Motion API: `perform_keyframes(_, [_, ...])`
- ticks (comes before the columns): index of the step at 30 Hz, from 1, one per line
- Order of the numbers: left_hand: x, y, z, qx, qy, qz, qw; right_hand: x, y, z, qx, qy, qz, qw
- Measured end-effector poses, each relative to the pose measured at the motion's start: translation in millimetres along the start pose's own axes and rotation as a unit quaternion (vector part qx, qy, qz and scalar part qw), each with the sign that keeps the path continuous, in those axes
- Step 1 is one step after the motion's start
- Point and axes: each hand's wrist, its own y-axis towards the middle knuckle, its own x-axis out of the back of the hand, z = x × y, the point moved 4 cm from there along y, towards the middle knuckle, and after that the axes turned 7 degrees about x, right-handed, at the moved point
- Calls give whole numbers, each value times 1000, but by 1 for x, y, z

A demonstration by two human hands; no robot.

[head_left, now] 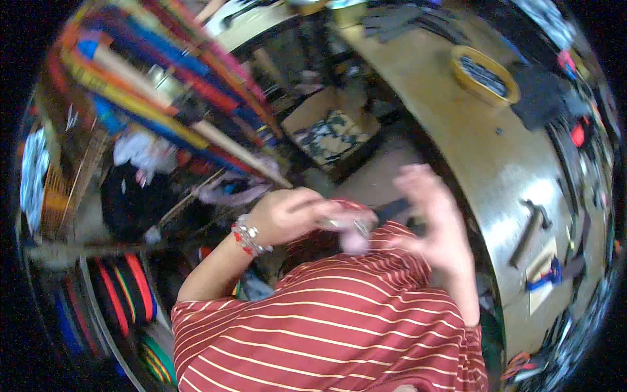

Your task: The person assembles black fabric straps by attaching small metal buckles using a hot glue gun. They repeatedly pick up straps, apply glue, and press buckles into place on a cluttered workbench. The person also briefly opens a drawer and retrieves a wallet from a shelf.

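Observation:
In front of my striped red shirt, my left hand (297, 212) is held with its fingers bent together, a beaded bracelet (251, 236) round the wrist. At its fingertips shows a small red patch (346, 205), too blurred to name. My right hand (434, 219) is raised beside it, blurred by motion, its fingers apart and nothing seen in them. The two hands do not touch.
On my right a worktable (450, 124) carries a yellow basket (484, 75) of small dark pieces and a hammer (530, 232). Coloured straps (163, 111) hang at the upper left. A cardboard box (330, 134) stands ahead. Striped webbing rolls (124, 287) lie at lower left.

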Motion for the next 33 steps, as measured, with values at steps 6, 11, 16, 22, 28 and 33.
perform_keyframes(6, [-11, 159, -95, -206, -108, -61, 971, 60, -54, 33, -206, -129, -42, 969])
perform_keyframes(11, [-67, 208, -127, -23, -472, -124, 873, 86, -111, 59, -159, -257, -414, 859])
perform_keyframes(16, [-137, 222, -159, 94, -820, 448, 344, 55, -135, 44, -226, -331, -334, 853])
perform_keyframes(22, [-161, 245, -164, 171, -815, 374, 408, 50, -133, 52, -208, -474, -376, 768])
perform_keyframes(28, [-170, 240, -165, 271, -790, 444, 325, 37, -120, 70, -148, -479, -306, 809])
perform_keyframes(33, [-182, 233, -160, 291, -712, 459, 444, 19, -102, 86, -149, -547, -276, 776])
